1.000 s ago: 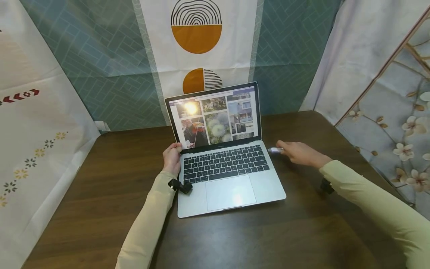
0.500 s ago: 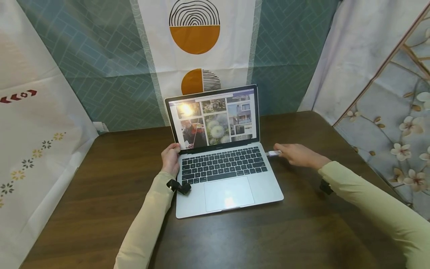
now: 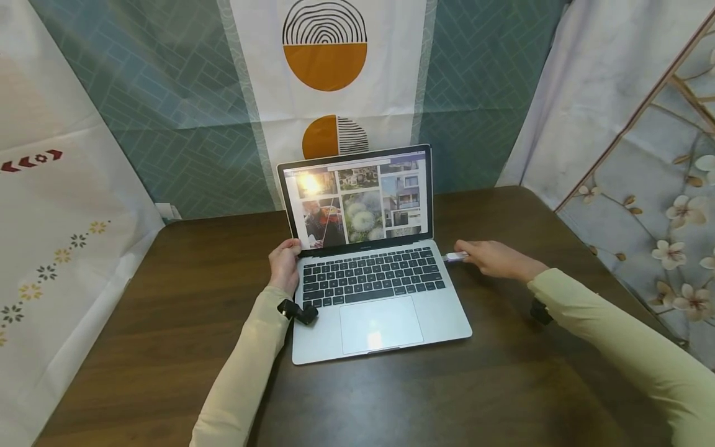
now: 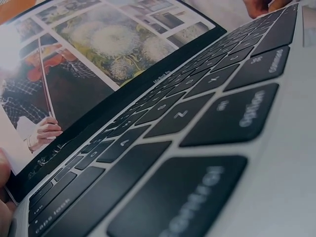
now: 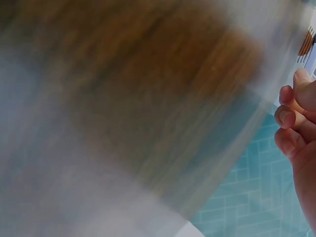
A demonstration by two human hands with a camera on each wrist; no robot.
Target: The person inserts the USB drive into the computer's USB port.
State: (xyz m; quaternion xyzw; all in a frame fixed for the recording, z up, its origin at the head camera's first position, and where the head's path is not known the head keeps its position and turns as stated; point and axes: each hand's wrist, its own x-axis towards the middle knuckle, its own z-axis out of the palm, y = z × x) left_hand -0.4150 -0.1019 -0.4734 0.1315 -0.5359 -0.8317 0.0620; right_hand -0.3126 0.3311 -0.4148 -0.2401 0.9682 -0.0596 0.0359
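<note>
A silver laptop (image 3: 441, 316) stands unfolded on the table, photos showing on its screen (image 3: 363, 205). My left hand (image 3: 283, 268) grips its left side near the hinge, thumb on the screen's lower corner. The left wrist view shows the keyboard (image 4: 197, 111) up close and a bit of that hand's fingers (image 4: 4, 170) at the edge. My right hand (image 3: 497, 259) pinches a small white USB stick (image 3: 457, 256), its metal end right at the laptop's right edge. In the right wrist view, the thumb and curled fingers (image 5: 286, 118) appear at far right.
Dark brown wood makes up the tabletop (image 3: 167, 329). Behind it hangs a green and white patterned cloth (image 3: 469, 136), with a flowered cloth (image 3: 642, 205) on the right and a white one (image 3: 72, 205) on the left. A black wrist camera (image 3: 298, 311) overlaps the laptop's left edge.
The right hand has shifted slightly left and toward me, bringing the USB stick closer to the laptop's edge. Less of its metal end shows. The left hand keeps its grip.
</note>
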